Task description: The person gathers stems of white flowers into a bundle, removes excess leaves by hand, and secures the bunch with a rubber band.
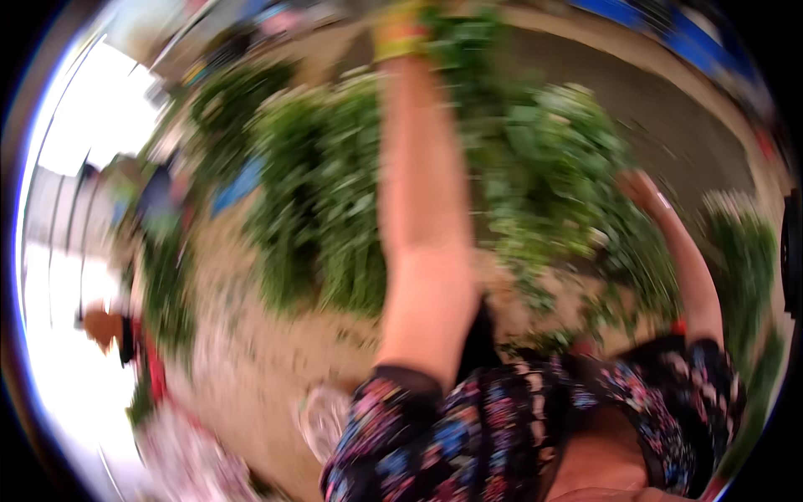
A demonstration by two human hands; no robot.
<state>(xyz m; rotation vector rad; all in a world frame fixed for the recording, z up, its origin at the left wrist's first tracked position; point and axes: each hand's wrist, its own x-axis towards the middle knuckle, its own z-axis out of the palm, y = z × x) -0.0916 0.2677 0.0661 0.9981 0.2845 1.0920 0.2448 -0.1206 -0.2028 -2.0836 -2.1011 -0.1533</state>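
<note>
My left arm stretches far forward across the middle of the view. At its end, near the top edge, my left hand (403, 33) is a smear of yellow and red; whether that is a glove or something held cannot be made out. Leafy green stems (468, 42) are right beside it. My right hand (640, 189) is at the right edge of a large heap of leafy, pale-tipped green stems (565, 159). It looks curled, but blur hides its fingers and whether it grips any stems.
More bundles of green stems (322, 184) stand left of my arm, and another bundle (740, 251) is at the far right. Loose leaves litter the brown ground (259, 368). A blue piece (238, 186) lies beside the left bundles. Pale plastic-like sheeting (188, 456) is at lower left.
</note>
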